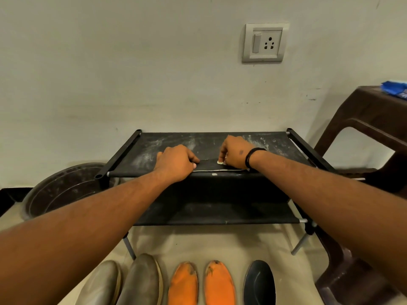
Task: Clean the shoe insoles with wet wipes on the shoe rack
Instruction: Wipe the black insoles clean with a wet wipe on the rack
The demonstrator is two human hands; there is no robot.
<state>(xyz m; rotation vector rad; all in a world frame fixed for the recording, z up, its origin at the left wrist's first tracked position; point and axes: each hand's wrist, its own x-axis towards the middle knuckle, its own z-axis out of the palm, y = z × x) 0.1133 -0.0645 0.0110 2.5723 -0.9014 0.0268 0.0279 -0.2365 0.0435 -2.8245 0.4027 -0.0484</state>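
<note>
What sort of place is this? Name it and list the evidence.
Probably a home entryway or shoe corner: a two-tier black shoe rack against a painted wall, shoes lined up on the tiled floor, a wall socket above, and a brown plastic stool beside it.

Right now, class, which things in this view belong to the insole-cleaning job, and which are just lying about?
In the job:
- dark insole, held flat by the left hand
- white wet wipe, pinched in the right hand
- black shoe rack, dusty on top

Lying about:
- shoes in a row on the floor
- dark tub
- brown plastic stool
- blue packet
- wall socket
</note>
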